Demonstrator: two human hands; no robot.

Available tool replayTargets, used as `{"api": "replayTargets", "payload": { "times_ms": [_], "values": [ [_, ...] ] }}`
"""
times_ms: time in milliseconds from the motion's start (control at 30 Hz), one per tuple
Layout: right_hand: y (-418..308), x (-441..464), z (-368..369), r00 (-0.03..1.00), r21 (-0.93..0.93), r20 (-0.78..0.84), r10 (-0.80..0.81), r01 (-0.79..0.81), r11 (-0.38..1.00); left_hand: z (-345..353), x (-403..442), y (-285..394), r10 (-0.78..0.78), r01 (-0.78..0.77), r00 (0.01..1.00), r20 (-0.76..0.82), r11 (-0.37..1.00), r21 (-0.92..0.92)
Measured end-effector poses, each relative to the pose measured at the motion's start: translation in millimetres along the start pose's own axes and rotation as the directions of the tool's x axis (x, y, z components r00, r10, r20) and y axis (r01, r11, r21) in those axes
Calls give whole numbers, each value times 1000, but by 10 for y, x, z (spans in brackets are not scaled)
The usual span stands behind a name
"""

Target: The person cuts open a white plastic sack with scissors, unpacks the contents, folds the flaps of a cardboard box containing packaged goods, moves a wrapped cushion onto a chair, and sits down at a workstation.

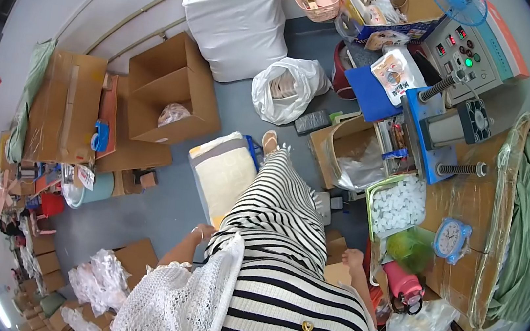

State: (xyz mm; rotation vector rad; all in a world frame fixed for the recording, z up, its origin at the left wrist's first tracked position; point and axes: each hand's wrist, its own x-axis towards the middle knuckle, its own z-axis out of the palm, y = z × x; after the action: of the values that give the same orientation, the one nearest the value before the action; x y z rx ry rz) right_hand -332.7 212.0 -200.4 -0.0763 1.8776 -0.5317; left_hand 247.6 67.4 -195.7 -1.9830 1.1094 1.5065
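Observation:
My left hand [204, 231] hangs beside my hip, next to the striped dress [272, 213] and near a folded cream and grey cloth pad [228, 171]. Its fingers look curled, but what they may touch is too small to make out. On the other side, my right hand [353, 258] is held loosely closed near the edge of the workbench, left of a pink bottle [403, 282]. Nothing shows clearly in it. A tray of small white pieces [399, 206] and a blue alarm clock [452, 241] stand on the bench beyond it.
Open cardboard boxes [175, 91] stand at the upper left. A white sack [234, 26] and a white bag [289, 91] lie ahead on the floor. A blue-framed press [438, 130] and control box [465, 58] are at the right. Plastic bags [99, 279] lie lower left.

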Motion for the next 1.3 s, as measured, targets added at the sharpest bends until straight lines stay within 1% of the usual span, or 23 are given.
{"api": "replayTargets", "payload": {
  "times_ms": [33,100,133,267,367,467,533,633,667,767,800,833,867,900,933,1000,1067,1100,1133,1167,1233,1267,1300],
  "values": [
    [-130,-13,-31,1000,-1,0,-1,1,1000,-37,35,63,1,-1,1000,-1,1000,-1],
    [-381,-74,-55,997,118,-34,-75,79,990,-167,90,230,70,-126,977,-202,952,-279],
    [-462,-91,-76,994,97,-14,-111,112,989,-243,109,378,115,-184,958,-263,949,-256],
    [-557,-127,-20,994,106,-22,-103,104,989,-474,-94,1141,272,-356,923,-271,869,-342],
    [-279,-7,89,999,55,10,-33,32,998,-519,-258,1512,428,-500,864,-267,798,-338],
    [-61,-21,278,998,-5,22,59,-58,998,-492,-88,1424,488,-540,841,-234,788,-297],
    [105,34,441,994,-13,38,99,-98,995,-534,-243,1398,422,-461,886,-195,851,-253],
    [124,43,766,982,-50,60,177,-174,983,-498,-165,993,498,-469,840,-215,866,172],
    [76,56,898,975,-81,67,211,-206,975,-495,-137,902,518,-469,824,-229,850,239],
    [-191,229,1389,954,-186,49,297,-283,941,-665,-227,995,513,-457,821,-249,853,250],
    [63,598,1372,952,-187,42,302,-289,939,-755,-280,1103,518,-450,812,-270,849,277],
    [244,1013,1570,987,-440,121,105,-41,897,-885,-283,1211,503,-425,825,-257,853,304],
    [304,1430,1900,967,-634,246,-69,214,743,-1034,-236,1346,491,-403,836,-245,853,332],
    [-124,1333,2067,966,-589,210,-152,249,769,-1187,-151,1470,490,-388,836,-247,846,365],
    [-647,1180,2276,958,-543,168,-231,285,790,-1383,-5,1616,428,-358,888,-168,873,331],
    [-1536,1041,2669,966,-519,130,-223,258,815,-1749,486,1873,236,-229,972,-7,946,232],
    [-2224,1399,3031,967,-493,89,-238,250,833,-2038,1192,2099,296,-280,954,-42,934,225],
    [-2534,1651,3234,958,-574,88,-272,272,772,-2162,1672,2193,367,-319,925,-97,890,327],
    [-2721,1789,3409,956,-656,93,-279,270,705,-2351,2094,2399,337,-289,937,-96,899,330],
    [-2974,1994,3558,984,-683,104,-148,179,708,-2478,2427,2598,285,-244,955,-83,912,329],
    [-3355,2432,3923,998,-692,-21,-53,24,722,-2676,3048,2977,313,-273,938,-147,931,242],
    [-3722,2521,4081,997,-702,-7,-81,53,710,-2759,3395,3228,205,-175,968,-144,965,196],
    [-3839,2830,4248,996,-739,-55,-76,11,674,-2877,3706,3451,174,-144,977,-120,964,224]
  ]
}}
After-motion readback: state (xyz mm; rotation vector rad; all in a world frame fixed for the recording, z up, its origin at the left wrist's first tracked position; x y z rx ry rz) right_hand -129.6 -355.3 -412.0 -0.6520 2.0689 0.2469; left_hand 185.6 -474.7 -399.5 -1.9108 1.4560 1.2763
